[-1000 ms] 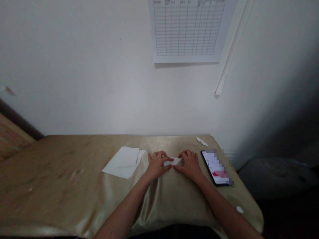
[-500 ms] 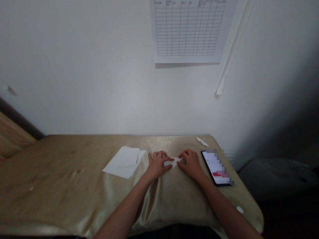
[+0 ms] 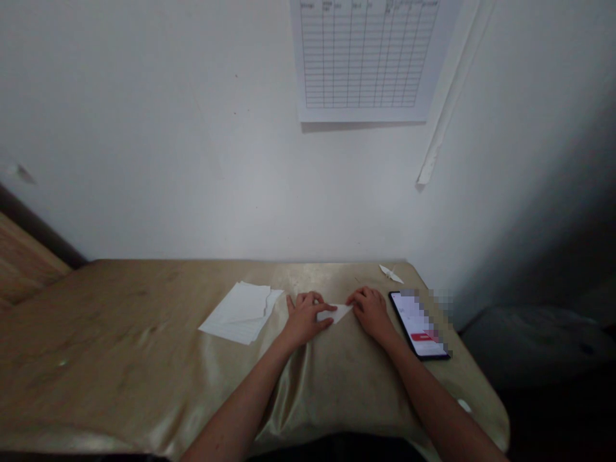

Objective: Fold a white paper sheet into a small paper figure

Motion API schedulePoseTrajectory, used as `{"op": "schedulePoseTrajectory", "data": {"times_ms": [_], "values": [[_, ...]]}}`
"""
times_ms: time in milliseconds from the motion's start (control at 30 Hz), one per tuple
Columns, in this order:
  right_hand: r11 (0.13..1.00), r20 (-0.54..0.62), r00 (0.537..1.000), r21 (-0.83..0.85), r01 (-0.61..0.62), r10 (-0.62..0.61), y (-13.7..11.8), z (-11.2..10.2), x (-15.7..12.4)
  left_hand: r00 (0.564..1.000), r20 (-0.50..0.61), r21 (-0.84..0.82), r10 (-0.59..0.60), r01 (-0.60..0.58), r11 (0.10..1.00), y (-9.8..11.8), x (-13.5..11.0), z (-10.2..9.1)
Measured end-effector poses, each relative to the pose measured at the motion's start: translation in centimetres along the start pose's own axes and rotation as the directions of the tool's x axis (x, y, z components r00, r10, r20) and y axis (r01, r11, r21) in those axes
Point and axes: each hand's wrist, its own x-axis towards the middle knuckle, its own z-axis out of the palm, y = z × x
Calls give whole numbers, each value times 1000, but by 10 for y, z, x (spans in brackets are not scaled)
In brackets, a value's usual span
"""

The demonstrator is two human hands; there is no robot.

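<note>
A small white folded paper [image 3: 340,312], pointed at its right end, lies on the cloth between my hands. My left hand [image 3: 308,317] holds its left part down, index finger on top and thumb along the near edge. The fingers of my right hand [image 3: 369,310] are bent and pinch at the paper's right tip. Part of the paper is hidden under my left fingers. To the left of that hand rests a stack of white paper sheets [image 3: 235,314], one with a torn edge.
A phone [image 3: 421,327] with a lit screen lies right of my right hand. Behind it sits a small folded paper crane [image 3: 391,274]. A small white object [image 3: 464,405] is near my right forearm. A gold cloth [image 3: 120,346] covers the table, which meets a wall with a printed chart [image 3: 363,114].
My right hand has slid slightly outward along the paper to its right tip, uncovering more of it. The left hand has stayed in place. The phone's screen picture has changed.
</note>
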Motion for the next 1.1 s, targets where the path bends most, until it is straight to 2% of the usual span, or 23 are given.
{"op": "schedulePoseTrajectory", "data": {"times_ms": [267, 467, 733, 1100], "values": [[998, -9, 1000, 65, 3, -3, 1, 0, -1, 999, -30, 43, 25, -24, 999, 5, -5, -1], [997, 30, 1000, 80, -3, 1, 0, -6, -2, 997, -62, 67, 39, -35, 997, 8, -6, -1], [992, 33, 998, 117, 40, -44, 3, -12, -4, 994, -96, 38, 59, -56, 998, 5, -4, 1], [970, -72, 994, 223, 99, -85, 13, -5, 3, 989, -150, -52, 2, -10, 999, 2, -2, -4]]}}
